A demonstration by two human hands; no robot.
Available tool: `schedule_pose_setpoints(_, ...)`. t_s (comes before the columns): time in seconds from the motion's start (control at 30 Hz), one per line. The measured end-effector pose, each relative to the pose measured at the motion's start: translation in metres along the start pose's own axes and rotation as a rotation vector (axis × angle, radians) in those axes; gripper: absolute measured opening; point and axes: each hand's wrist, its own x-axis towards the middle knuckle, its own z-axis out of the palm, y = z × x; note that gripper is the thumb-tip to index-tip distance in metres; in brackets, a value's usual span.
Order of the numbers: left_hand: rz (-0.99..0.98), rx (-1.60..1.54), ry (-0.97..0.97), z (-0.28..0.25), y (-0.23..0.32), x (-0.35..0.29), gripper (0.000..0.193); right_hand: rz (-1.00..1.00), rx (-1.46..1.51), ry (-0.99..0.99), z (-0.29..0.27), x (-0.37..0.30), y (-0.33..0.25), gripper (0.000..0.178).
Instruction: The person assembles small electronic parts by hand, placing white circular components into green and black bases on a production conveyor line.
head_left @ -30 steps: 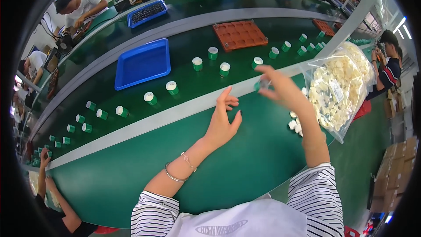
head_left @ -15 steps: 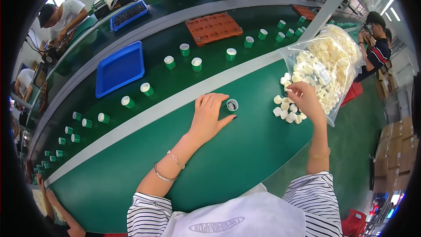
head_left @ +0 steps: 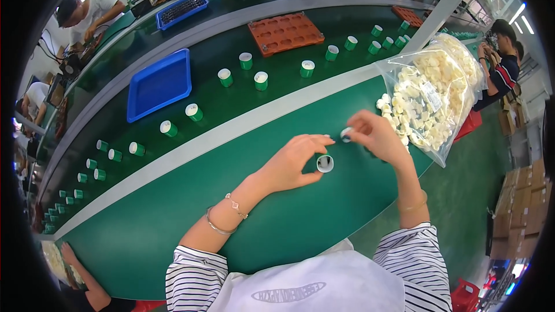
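Observation:
Between the thumb and fingers of my left hand [head_left: 292, 164] is a small green cup [head_left: 325, 164] with a white rim, tilted so that its mouth faces me. Something pale and dark shows inside it. To the right of the cup, my right hand [head_left: 378, 137] pinches a small white piece [head_left: 346, 134] at its fingertips, apart from the cup. Beyond that hand, a clear plastic bag [head_left: 442, 89] full of cream-white pieces lies on its side. Loose pieces [head_left: 384, 104] spill from its mouth, some of them hidden behind my right hand.
Past a pale rail [head_left: 243, 131], several green cups [head_left: 261, 81] stand on the dark green conveyor, with a blue tray [head_left: 159, 85] and an orange moulded tray [head_left: 285, 33]. A slanted metal post [head_left: 445, 8] rises behind the bag. Other people work to the left and right.
My left hand has gripped the cup, tilted it and brought it nearer me. My right hand has moved left from the loose pieces, carrying a white piece toward the cup.

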Motion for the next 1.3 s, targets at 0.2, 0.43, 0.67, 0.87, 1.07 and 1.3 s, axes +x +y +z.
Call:
schedule_pose_setpoints(0.2, -0.195, -0.185, 0.039, 0.002, 0.002, -0.001, 0.042, 0.059, 0.520, -0.182, 0.020, 0.018, 0.014, 0.017)
schedule_pose_setpoints(0.43, -0.258, -0.429, 0.258, 0.007, -0.005, 0.007, 0.042, 0.001, 0.881, -0.082, 0.041, 0.017, 0.004, 0.026)
schedule_pose_setpoints(0.67, -0.337, -0.547, 0.355, 0.013, -0.003, 0.014, 0.040, -0.190, 0.559, 0.094, 0.046, 0.025, -0.001, 0.036)
schedule_pose_setpoints(0.87, -0.357, -0.703, 0.370, 0.014, -0.009, 0.015, 0.039, -0.590, -0.072, 0.293, 0.048, 0.026, 0.009, 0.037)
schedule_pose_setpoints(1.07, -0.462, -0.784, 0.387, 0.011, -0.009, 0.020, 0.037, -0.708, -0.335, 0.268, 0.034, 0.021, 0.003, 0.040)
schedule_pose_setpoints(1.3, -0.467, -0.778, 0.291, 0.013, -0.011, 0.023, 0.039, -0.659, -0.383, 0.167, 0.018, 0.018, 0.001, 0.047)
